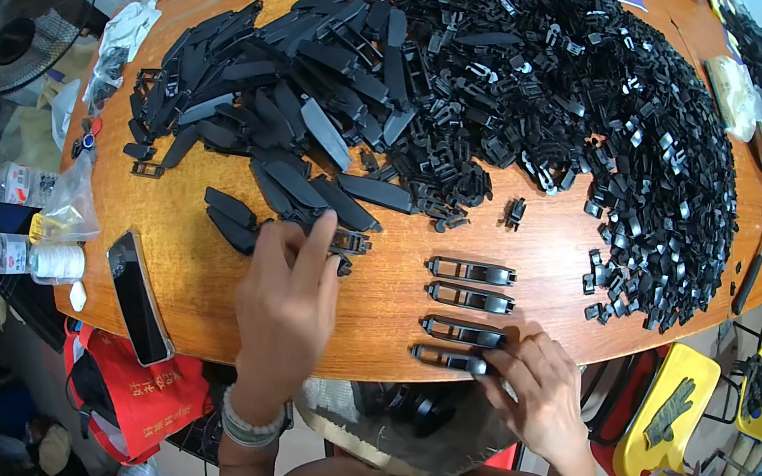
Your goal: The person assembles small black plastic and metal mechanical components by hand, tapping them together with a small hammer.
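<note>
My left hand (288, 288) reaches over the near edge of a heap of long black plastic covers (271, 111). Its fingers are bent down at a black plastic part (350, 242), whose end shows beside the fingertips; the rest is hidden, and so is whether they grip it. Right of it, several slim black plastic frames lie in a neat column, one above another, the top one (470, 271) farthest from me. The thumb and fingers of my right hand (532, 387) close on the right end of the nearest frame (448, 358), close to the table edge.
A large pile of small black clips (564, 88) covers the far and right table (367, 326). One loose clip (515, 212) lies apart. At left are a phone (140, 298) and water bottles (19, 183). A dark cloth-lined container (400, 431) sits below the edge, a yellow chair (698, 388) at right.
</note>
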`<state>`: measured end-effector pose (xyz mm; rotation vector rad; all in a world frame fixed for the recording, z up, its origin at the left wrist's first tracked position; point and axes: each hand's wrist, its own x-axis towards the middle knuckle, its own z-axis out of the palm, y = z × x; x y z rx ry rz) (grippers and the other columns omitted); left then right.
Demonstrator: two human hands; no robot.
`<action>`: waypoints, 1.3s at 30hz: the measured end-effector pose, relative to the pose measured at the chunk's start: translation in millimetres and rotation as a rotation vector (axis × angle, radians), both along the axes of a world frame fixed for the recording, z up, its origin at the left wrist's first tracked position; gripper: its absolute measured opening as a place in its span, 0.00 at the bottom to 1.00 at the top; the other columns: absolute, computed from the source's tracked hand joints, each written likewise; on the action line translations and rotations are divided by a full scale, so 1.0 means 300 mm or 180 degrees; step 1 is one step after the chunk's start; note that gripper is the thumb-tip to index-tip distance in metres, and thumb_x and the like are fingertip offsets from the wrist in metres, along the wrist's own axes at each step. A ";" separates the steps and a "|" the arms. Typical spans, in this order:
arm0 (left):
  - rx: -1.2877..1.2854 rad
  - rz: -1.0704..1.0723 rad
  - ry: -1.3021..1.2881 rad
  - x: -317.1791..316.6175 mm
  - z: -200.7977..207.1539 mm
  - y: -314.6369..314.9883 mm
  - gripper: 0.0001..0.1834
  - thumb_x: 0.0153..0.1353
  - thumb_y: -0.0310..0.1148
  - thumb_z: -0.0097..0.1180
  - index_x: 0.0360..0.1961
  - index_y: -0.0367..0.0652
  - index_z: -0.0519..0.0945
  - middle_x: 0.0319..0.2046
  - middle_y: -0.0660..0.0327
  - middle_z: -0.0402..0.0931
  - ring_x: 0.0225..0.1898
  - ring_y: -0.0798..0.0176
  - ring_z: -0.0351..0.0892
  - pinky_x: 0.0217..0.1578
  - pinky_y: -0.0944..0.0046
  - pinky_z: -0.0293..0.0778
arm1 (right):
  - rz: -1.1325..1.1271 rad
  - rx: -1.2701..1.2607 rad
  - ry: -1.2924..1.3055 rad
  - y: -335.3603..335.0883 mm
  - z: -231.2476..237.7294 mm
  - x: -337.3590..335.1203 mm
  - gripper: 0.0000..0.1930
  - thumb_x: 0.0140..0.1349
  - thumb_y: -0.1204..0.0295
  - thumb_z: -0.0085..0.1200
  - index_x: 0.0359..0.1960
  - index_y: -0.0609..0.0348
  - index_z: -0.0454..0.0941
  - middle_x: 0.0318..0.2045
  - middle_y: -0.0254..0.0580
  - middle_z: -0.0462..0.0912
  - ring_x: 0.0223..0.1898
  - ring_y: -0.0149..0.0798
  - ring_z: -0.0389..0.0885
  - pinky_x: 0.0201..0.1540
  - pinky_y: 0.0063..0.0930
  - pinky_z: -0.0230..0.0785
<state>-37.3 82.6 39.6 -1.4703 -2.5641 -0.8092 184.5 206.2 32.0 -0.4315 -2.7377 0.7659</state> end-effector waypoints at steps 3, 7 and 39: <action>-0.0300 -0.0192 0.0138 -0.038 -0.010 0.022 0.19 0.50 0.21 0.60 0.47 0.38 0.77 0.32 0.54 0.62 0.31 0.52 0.70 0.28 0.57 0.68 | -0.0419 0.0209 0.0087 0.015 -0.018 -0.021 0.14 0.46 0.74 0.64 0.35 0.64 0.77 0.28 0.40 0.72 0.31 0.43 0.72 0.31 0.34 0.66; -0.0082 -0.0074 0.0209 -0.033 0.000 0.025 0.18 0.48 0.20 0.61 0.44 0.38 0.78 0.33 0.54 0.65 0.33 0.54 0.70 0.32 0.58 0.67 | -0.0527 0.0131 0.0119 0.044 -0.004 -0.035 0.12 0.47 0.77 0.62 0.35 0.63 0.77 0.28 0.42 0.73 0.32 0.45 0.72 0.34 0.37 0.65; 0.1058 -0.0411 -0.5955 0.180 -0.052 0.028 0.18 0.67 0.28 0.47 0.54 0.26 0.71 0.34 0.54 0.79 0.30 0.66 0.81 0.32 0.68 0.80 | -0.0543 -0.0295 0.1657 0.056 0.005 -0.132 0.10 0.49 0.83 0.63 0.34 0.67 0.78 0.29 0.46 0.81 0.26 0.39 0.82 0.25 0.26 0.74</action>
